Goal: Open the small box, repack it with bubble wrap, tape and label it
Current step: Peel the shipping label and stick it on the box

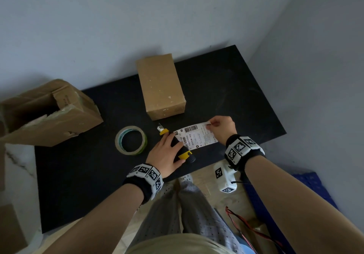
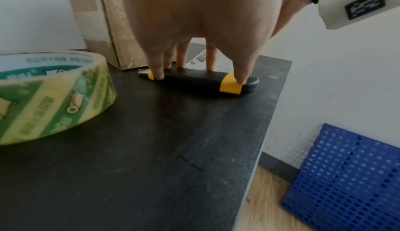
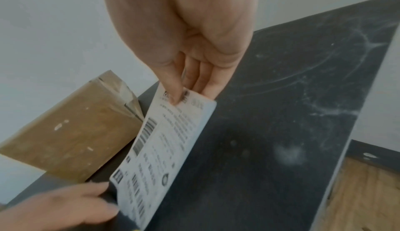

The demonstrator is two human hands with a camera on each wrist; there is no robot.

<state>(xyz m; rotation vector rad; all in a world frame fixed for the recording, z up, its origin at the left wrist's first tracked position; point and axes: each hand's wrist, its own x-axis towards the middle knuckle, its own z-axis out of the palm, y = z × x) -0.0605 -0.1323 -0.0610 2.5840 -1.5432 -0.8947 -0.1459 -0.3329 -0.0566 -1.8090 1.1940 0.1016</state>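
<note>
Your left hand [image 1: 166,151] grips the knife [image 2: 201,82] at centre frame; right hand [image 1: 222,127] pinches the label [image 1: 197,137].

A plain room used for packing: bare grey walls [image 1: 177,17], wood floor [image 2: 270,205], a black surface [image 1: 78,175] holding cardboard boxes [image 1: 160,86] and a tape roll [image 1: 131,139].

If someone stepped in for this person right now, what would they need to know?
Left hand: fingers curled on the knife, which lies on the table.
Right hand: pinches the label by its far end; the near end lies over the knife.
Small box: closed, taped, behind the label. Tape roll lies left of the knife.
Done: box looks sealed.
Left: stick the label on the box.
</note>
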